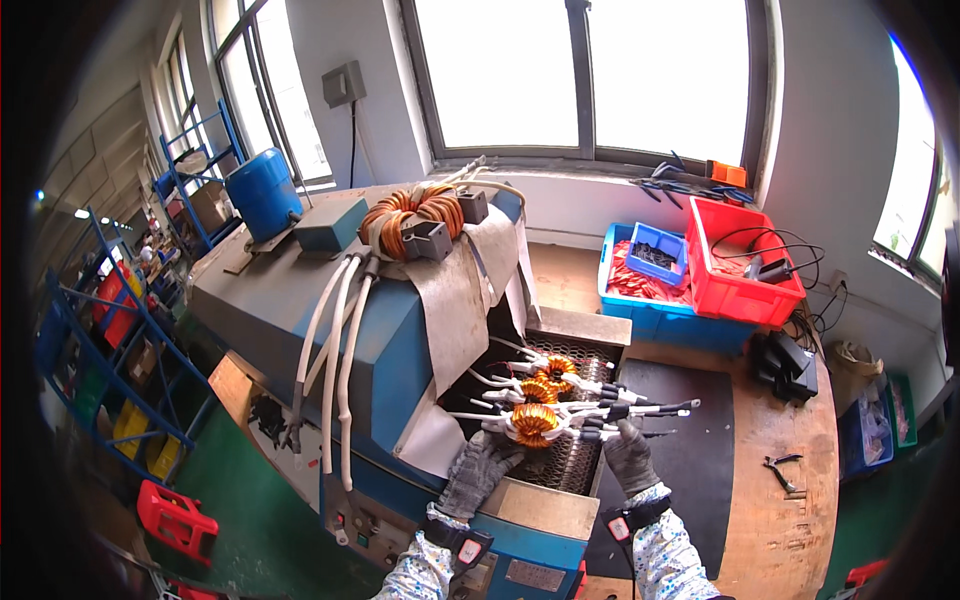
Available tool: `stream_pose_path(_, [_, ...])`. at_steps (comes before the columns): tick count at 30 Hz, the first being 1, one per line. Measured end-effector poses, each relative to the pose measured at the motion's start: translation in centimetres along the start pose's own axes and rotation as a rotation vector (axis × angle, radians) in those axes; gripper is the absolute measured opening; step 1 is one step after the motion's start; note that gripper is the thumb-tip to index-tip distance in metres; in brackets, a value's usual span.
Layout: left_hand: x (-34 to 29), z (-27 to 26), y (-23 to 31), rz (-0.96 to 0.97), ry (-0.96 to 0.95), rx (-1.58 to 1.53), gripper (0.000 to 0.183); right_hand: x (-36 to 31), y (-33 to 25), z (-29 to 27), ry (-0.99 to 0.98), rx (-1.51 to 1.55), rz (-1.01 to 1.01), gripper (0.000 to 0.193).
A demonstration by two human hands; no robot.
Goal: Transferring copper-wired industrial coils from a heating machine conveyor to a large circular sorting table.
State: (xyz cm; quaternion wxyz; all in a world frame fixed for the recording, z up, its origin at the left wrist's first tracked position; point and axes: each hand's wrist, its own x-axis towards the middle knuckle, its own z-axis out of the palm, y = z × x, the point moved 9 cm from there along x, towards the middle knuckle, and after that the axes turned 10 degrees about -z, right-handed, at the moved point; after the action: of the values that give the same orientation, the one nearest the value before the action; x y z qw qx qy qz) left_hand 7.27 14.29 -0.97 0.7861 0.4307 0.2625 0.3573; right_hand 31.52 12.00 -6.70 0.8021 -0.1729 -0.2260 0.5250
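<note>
Several ring-shaped copper coils with white-sleeved leads lie on the metal mesh belt [585, 462] of a blue machine. The nearest coil [533, 426] has leads running out to both sides. My left hand [480, 474], in a grey glove, is closed at this coil's left side, its fingertips just below the winding; its exact hold is partly hidden. On the other side, my gloved right hand [630, 460] pinches the coil's right-hand leads near their dark sleeves. Behind it sit a middle coil [538, 391] and a far coil [556, 372].
A large copper coil [412, 220] rests on the machine's hood [290, 275], its thick white leads hanging down. Right of the belt lies a black mat [690, 460]. Cutters [783, 473], a red bin [745, 270] and a blue bin [670, 320] stand on the wooden table [790, 530].
</note>
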Motion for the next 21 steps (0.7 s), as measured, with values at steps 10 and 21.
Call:
stream_pose_path(10, [0.1,2.3,0.7,-0.133,0.034,-0.202,0.037,2.8,-6.7,9.1,0.167,0.102,-0.171,0.020])
stream_pose_path(21, [-4.9,15.1,2.5,-0.237,-0.279,-0.035,0.046,-7.8,-24.2,26.3,-0.047,-0.271,-1.019,0.026])
